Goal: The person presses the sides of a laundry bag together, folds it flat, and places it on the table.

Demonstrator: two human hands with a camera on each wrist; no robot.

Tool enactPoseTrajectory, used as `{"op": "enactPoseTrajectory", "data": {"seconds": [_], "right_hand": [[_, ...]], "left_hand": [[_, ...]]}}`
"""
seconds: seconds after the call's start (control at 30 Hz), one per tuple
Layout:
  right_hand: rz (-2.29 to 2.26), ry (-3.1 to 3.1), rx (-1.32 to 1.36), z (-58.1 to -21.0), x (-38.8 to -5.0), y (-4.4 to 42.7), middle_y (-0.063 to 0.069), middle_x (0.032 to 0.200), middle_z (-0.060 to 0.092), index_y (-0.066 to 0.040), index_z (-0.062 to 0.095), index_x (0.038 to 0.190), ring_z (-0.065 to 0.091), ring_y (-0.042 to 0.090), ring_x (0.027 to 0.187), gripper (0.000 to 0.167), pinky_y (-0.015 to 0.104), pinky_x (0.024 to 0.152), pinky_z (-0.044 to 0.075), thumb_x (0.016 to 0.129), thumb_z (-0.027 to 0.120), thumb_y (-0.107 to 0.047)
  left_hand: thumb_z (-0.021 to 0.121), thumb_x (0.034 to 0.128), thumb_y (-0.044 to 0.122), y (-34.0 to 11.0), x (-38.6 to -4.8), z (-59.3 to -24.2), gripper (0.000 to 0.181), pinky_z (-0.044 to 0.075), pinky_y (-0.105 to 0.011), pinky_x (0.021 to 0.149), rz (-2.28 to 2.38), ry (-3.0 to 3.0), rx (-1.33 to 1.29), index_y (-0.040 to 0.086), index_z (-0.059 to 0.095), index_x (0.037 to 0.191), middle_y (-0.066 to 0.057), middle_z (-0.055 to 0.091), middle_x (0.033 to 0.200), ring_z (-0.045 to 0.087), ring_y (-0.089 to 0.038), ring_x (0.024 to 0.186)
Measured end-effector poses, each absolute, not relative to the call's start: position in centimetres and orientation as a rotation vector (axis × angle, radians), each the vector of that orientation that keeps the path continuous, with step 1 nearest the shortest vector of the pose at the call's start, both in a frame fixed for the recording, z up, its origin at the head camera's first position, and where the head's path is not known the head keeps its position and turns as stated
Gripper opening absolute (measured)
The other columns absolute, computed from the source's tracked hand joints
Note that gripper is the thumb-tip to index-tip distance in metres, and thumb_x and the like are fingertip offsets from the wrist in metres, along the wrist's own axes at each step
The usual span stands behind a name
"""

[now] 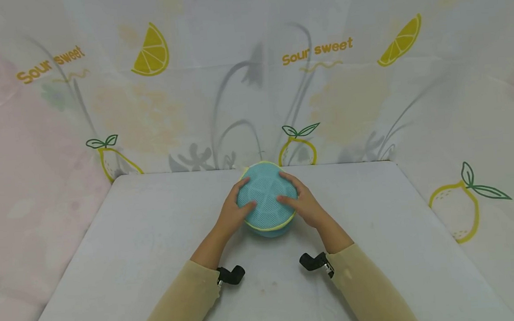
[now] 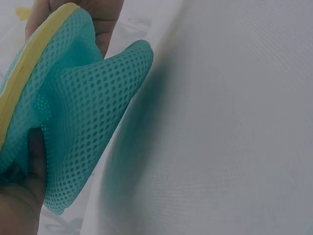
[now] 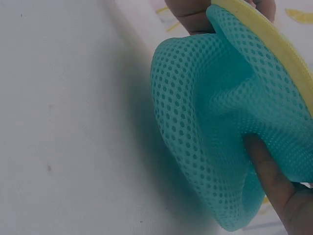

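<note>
A round teal mesh laundry bag (image 1: pixel 267 192) with yellow edging is held between both hands, toward the far side of the white table. My left hand (image 1: pixel 232 212) grips its left side, the thumb lying on the top face. On the opposite side my right hand (image 1: pixel 307 206) holds it the same way. In the left wrist view the mesh bag (image 2: pixel 95 105) bends inward where fingers press into its underside. The right wrist view shows a finger (image 3: pixel 266 169) pushing into the soft mesh (image 3: pixel 176 98). Whether anything is inside cannot be seen.
The white table (image 1: pixel 166 200) reaches back to a hanging cloth (image 1: pixel 240 34) printed with lemons and lettering. Cloth also hangs along the left and right sides. Black camera mounts (image 1: pixel 231 275) stick out from both wrists at the beige sleeves (image 1: pixel 182 302).
</note>
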State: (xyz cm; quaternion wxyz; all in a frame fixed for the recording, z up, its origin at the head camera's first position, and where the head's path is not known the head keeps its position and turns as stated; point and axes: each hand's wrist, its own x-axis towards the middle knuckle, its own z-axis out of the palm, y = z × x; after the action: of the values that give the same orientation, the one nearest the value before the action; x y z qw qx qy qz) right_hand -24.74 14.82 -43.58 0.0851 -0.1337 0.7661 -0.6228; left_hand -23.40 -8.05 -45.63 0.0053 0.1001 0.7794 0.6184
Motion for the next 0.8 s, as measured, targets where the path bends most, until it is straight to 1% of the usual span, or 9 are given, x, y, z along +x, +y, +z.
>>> {"op": "enactPoseTrajectory", "data": {"seconds": [0.23, 0.33, 0.47, 0.7, 0.8], "right_hand": [[-1.841, 2.311, -0.38, -43.4, -24.7, 14.8, 0.007, 0.166, 0.019, -0.018, 0.032, 0.157, 0.015, 0.03, 0.152, 0.073, 0.05, 0.12, 0.018, 0.095, 0.071, -0.019], [-1.842, 2.298, -0.358, -43.5, -24.8, 14.9, 0.007, 0.166, 0.018, -0.018, 0.031, 0.157, 0.015, 0.03, 0.152, 0.074, 0.049, 0.12, 0.018, 0.095, 0.071, -0.017], [-1.841, 2.279, -0.327, -43.2, -24.7, 14.8, 0.01, 0.166, 0.017, -0.014, 0.03, 0.158, 0.014, 0.032, 0.152, 0.075, 0.049, 0.12, 0.018, 0.094, 0.071, -0.013], [-1.846, 2.255, -0.302, -40.6, -23.1, 14.3, 0.014, 0.165, 0.018, -0.008, 0.032, 0.156, 0.016, 0.034, 0.151, 0.073, 0.049, 0.119, 0.022, 0.094, 0.07, -0.008], [-1.86, 2.25, -0.29, -40.5, -23.1, 14.3, 0.014, 0.165, 0.018, -0.007, 0.033, 0.156, 0.016, 0.034, 0.151, 0.073, 0.048, 0.119, 0.022, 0.093, 0.07, -0.007]], "left_hand": [[0.066, 0.0944, 0.014, -8.0, -23.4, -45.8, 0.069, 0.018, -0.054, 0.12, 1.952, 2.434, 0.331, 0.021, 0.034, 0.156, -0.011, 0.023, 0.164, 0.019, -0.033, 0.151], [0.067, 0.0944, 0.014, -8.0, -23.4, -45.8, 0.07, 0.018, -0.054, 0.12, 1.962, 2.42, 0.335, 0.021, 0.034, 0.156, -0.01, 0.023, 0.164, 0.019, -0.032, 0.151], [0.068, 0.0942, 0.015, -8.1, -23.4, -45.9, 0.07, 0.018, -0.053, 0.12, 1.959, 2.422, 0.327, 0.021, 0.035, 0.155, -0.01, 0.024, 0.164, 0.019, -0.032, 0.151], [0.07, 0.0926, 0.015, -8.2, -23.4, -45.8, 0.068, 0.021, -0.051, 0.119, 1.966, 2.433, 0.306, 0.016, 0.039, 0.153, -0.012, 0.029, 0.162, 0.023, -0.032, 0.149], [0.071, 0.0927, 0.015, -8.1, -23.5, -45.8, 0.067, 0.022, -0.05, 0.119, 1.973, 2.443, 0.301, 0.014, 0.04, 0.152, -0.013, 0.031, 0.161, 0.025, -0.032, 0.149]]}}
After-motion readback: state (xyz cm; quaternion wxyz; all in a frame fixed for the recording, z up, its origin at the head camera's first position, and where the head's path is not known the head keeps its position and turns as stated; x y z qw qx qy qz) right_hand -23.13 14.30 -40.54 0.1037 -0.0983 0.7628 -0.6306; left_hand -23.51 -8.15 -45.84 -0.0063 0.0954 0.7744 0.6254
